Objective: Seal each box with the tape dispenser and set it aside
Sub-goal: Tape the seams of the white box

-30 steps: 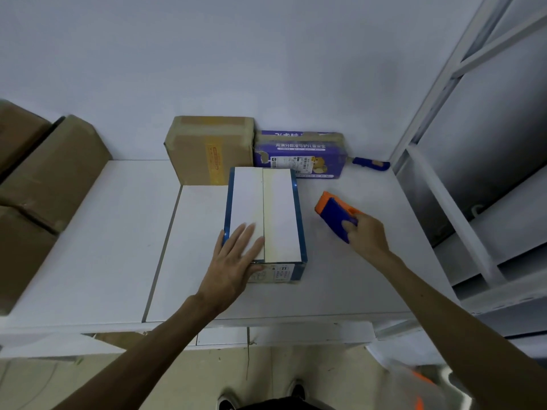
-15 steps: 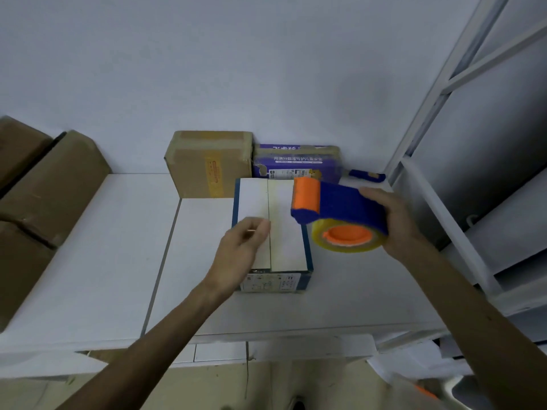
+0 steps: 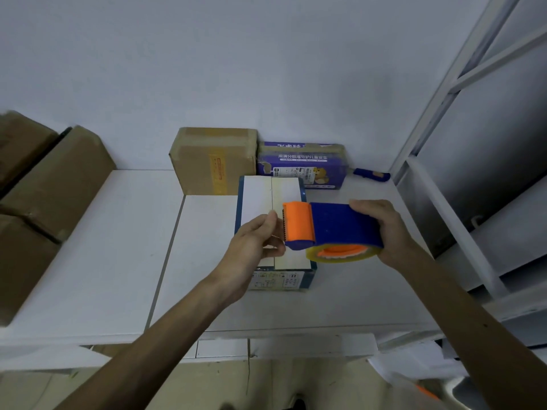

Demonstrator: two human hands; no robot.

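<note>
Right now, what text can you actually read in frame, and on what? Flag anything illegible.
"用满分标准守护儿童安全": white line on the purple pack, a character or two uncertain.
Larger print on that pack's top: cut off, unreadable.
On the brown box, the yellow label: too blurred to read.
Printed labels on the near end of the white-topped box: too small to read.
No text seen on the tape dispenser.
</note>
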